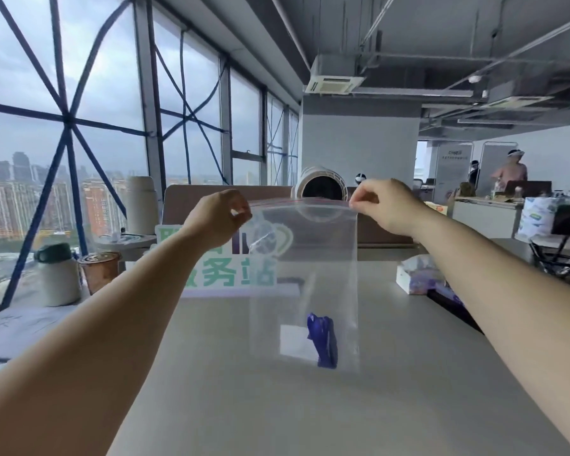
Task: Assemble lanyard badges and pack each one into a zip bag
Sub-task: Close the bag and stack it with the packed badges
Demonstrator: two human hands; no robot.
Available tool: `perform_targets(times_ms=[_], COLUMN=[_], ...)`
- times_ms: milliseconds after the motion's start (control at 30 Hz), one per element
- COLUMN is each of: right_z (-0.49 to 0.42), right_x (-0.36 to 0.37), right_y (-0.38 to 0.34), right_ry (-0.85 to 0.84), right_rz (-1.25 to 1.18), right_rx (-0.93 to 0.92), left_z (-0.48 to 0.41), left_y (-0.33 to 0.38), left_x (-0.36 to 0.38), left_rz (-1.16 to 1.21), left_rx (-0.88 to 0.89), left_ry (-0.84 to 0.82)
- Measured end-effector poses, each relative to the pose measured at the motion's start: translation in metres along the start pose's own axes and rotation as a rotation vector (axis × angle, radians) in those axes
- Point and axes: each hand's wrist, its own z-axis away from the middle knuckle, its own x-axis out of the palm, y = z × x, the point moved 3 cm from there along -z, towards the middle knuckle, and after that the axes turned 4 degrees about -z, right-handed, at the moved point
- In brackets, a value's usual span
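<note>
Zip bag (303,258): clear plastic with a red line along the seal, held up over the table (277,406) and hanging upright between two raised hands
Contents: white badge card (293,343) and bunched blue lanyard (323,340), settled at the bottom of the bag, lanyard overlapping the card's right edge
Seal: stretched level from hand to hand; pressed closed or not, impossible to tell
Left hand (218,215): pinching the top left corner of the bag, fingers curled on the seal
Right hand (385,205): pinching the top right corner, thumb and fingertips closed on the strip
Behind the bag: white sign (224,274) with green characters, its right part seen through the plastic, its upper left covered by the left hand and wrist; round white fan (320,187) just above the seal line, lower rim blurred by the film
In the way: both bare forearms, crossing the lower corners and covering parts of the table
Left edge: pale flask (58,278) with dark lid and copper-coloured cup (99,268), side by side near the window
Right side: white box (418,274) with crumpled wrapping, beside the right forearm
Background: person (510,169) at a distant desk; tower blocks beyond the glazing
</note>
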Motion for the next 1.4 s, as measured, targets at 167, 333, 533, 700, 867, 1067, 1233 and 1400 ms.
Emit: perform_targets(times_ms=[167, 333, 533, 700, 867, 1067, 1233, 1400], right_z=[0.0, -0.011, -0.033, -0.019, 0.074, 0.182, 0.205, 0.184], right_x=[0.011, 0.039, 0.061, 0.048, 0.074, 0.141, 0.149, 0.145], right_y=[0.0, 0.022, 0.041, 0.04, 0.04, 0.056, 0.061, 0.052], right_ry=[-0.048, -0.095, 0.099, 0.202, 0.083, -0.209, -0.314, -0.246], right_rz=[-0.106, -0.27, -0.41, -0.348, -0.304, -0.095, -0.092, 0.028], right_rx=[0.061, 0.216, 0.229, 0.115, 0.141, 0.21, 0.309, 0.298], left_z=[-0.002, -0.01, -0.026, -0.016, 0.072, 0.194, 0.228, 0.206], left_y=[-0.008, -0.019, -0.019, -0.012, -0.019, -0.036, -0.032, -0.032], left_x=[0.009, 0.03, 0.044, 0.025, 0.052, 0.112, 0.117, 0.125], left_rz=[-0.028, 0.162, 0.163, 0.114, 0.066, -0.054, -0.005, 0.029], left_rx=[-0.053, -0.14, -0.171, -0.073, 0.039, 0.115, -0.009, -0.115], left_ry=[-0.142, -0.086, 0.05, 0.162, -0.019, -0.394, -0.497, -0.457])
